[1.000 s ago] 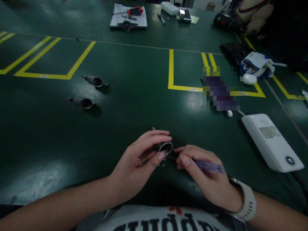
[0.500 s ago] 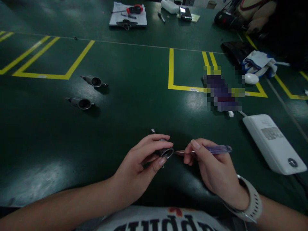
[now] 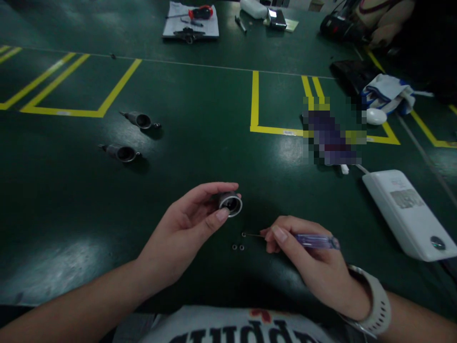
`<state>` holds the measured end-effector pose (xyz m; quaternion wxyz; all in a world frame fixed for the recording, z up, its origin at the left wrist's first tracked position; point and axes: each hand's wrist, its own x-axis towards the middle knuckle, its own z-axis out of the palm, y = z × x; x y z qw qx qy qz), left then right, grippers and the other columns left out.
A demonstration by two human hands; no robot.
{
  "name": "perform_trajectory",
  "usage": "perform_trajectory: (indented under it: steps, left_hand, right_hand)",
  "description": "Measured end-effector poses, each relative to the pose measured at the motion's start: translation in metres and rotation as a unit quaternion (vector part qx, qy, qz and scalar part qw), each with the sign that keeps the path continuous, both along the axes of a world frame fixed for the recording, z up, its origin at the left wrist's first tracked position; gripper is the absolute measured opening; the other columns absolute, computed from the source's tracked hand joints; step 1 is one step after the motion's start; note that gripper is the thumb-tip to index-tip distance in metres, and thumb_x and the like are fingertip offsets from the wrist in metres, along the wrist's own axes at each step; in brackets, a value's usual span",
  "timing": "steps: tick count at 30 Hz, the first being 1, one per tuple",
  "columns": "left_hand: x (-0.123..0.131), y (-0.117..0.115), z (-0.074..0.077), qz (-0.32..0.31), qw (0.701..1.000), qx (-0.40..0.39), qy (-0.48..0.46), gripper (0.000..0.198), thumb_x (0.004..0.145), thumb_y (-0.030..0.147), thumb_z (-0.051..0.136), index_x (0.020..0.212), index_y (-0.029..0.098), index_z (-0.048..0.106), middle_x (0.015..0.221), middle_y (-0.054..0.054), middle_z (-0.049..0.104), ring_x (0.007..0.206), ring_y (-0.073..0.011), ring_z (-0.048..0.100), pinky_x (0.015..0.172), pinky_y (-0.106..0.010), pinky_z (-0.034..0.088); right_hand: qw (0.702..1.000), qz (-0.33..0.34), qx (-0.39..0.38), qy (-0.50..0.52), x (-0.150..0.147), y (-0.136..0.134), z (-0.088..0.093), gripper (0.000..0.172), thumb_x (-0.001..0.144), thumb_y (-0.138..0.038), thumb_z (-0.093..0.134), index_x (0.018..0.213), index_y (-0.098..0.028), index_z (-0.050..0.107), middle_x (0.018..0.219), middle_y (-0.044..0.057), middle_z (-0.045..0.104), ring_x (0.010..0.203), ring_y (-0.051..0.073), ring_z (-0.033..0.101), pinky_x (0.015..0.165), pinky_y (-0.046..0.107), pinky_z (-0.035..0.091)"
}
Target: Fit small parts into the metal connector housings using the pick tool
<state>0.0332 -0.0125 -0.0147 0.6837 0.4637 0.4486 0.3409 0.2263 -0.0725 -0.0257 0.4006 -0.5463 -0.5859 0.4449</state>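
My left hand (image 3: 193, 221) grips a round, hollow metal part (image 3: 234, 205) between thumb and fingers, its open end facing right and up toward me. In my right hand (image 3: 300, 243) is a screwdriver with a clear purple handle (image 3: 317, 241), its thin shaft pointing left. The shaft's tip meets a small metal ring (image 3: 243, 234), perhaps a nut. Two more small rings (image 3: 238, 247) lie side by side on the green table just below. Farther left, two dark cup-shaped metal parts (image 3: 124, 153) with pointed ends rest on the table.
A white power bank (image 3: 407, 214) with a cable lies at the right, near a blurred-out phone-like item (image 3: 330, 138). Behind are a white-and-blue cloth (image 3: 387, 93), a clipboard (image 3: 174, 28) bearing a red-and-black screwdriver (image 3: 202, 12), and a pen (image 3: 240, 24). Another person's arm shows at top right.
My left hand has moved up and left with the metal part, away from the screwdriver. The screwdriver tip has dropped to the small ring, and the rings on the table are now uncovered.
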Motion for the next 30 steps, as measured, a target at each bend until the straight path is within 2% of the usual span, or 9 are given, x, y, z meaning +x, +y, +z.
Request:
perform_trajectory:
  steps: [4, 9, 16, 22, 30]
  left_hand:
    - [0.001, -0.001, 0.001, 0.020, 1.000, -0.009, -0.003, 0.029, 0.077, 0.019, 0.064, 0.105, 0.022, 0.065, 0.114, -0.005, 0.064, 0.102, -0.0191, 0.061, 0.091, -0.028, 0.047]
    - [0.003, -0.002, 0.003, 0.036, 0.999, -0.029, -0.011, 0.029, 0.075, 0.019, 0.066, 0.104, 0.022, 0.066, 0.114, -0.005, 0.065, 0.105, -0.0206, 0.060, 0.092, -0.030, 0.047]
    - [0.004, -0.005, 0.000, 0.037, 0.999, -0.014, -0.012, 0.029, 0.074, 0.017, 0.066, 0.103, 0.021, 0.067, 0.114, -0.006, 0.065, 0.104, -0.0213, 0.060, 0.093, -0.032, 0.047]
    - [0.008, -0.008, 0.000, 0.016, 0.999, 0.026, 0.014, 0.030, 0.073, 0.015, 0.065, 0.103, 0.021, 0.066, 0.114, -0.006, 0.064, 0.104, -0.0209, 0.060, 0.094, -0.033, 0.047]
    - [0.011, -0.011, -0.001, 0.016, 0.998, 0.054, 0.034, 0.022, 0.073, 0.011, 0.063, 0.091, 0.020, 0.069, 0.111, -0.005, 0.065, 0.101, -0.0200, 0.061, 0.089, -0.030, 0.049]
  right_hand:
    - [0.991, 0.053, 0.094, -0.074, -0.001, -0.004, 0.005, 0.019, 0.086, -0.017, 0.048, 0.071, -0.017, 0.059, 0.064, 0.003, 0.061, 0.065, 0.016, 0.061, 0.066, 0.031, 0.052]
    - [0.957, 0.144, 0.208, -0.140, -0.003, -0.006, 0.004, 0.014, 0.081, -0.008, 0.049, 0.086, -0.015, 0.060, 0.071, 0.005, 0.064, 0.067, 0.017, 0.060, 0.075, 0.037, 0.053]
    - [0.933, 0.116, 0.315, -0.128, 0.000, -0.005, 0.009, 0.022, 0.080, -0.009, 0.046, 0.098, -0.014, 0.057, 0.074, 0.008, 0.067, 0.076, 0.020, 0.066, 0.075, 0.038, 0.057]
    - [0.918, 0.130, 0.337, -0.161, -0.004, -0.006, 0.011, 0.019, 0.082, -0.010, 0.047, 0.098, -0.011, 0.057, 0.076, 0.009, 0.069, 0.077, 0.019, 0.066, 0.080, 0.036, 0.056]
    - [0.920, 0.117, 0.325, -0.185, -0.012, -0.007, 0.006, 0.013, 0.081, -0.009, 0.052, 0.092, -0.009, 0.059, 0.080, 0.012, 0.068, 0.082, 0.020, 0.064, 0.079, 0.033, 0.055]
